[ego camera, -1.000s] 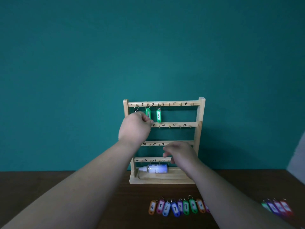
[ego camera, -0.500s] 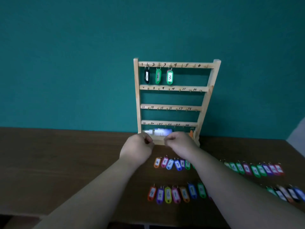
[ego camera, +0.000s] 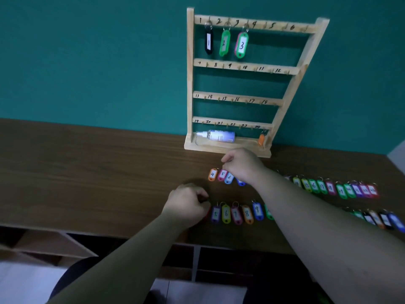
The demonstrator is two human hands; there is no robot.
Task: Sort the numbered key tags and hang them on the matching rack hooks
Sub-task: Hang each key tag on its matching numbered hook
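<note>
The rack bore handwritten numbers 1 to 24, six to a rail; its hung black tag read 1, the green tag 2, the third tag 3. On the desk, an orange tag read 4, a pink tag 5, a pale blue tag 6. The near row showed 6, 7, 8, 9.

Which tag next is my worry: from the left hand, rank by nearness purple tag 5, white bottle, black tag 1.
1. Purple tag 5, beside the left hand.
2. White bottle, on the rack base.
3. Black tag 1, top rail.
</note>
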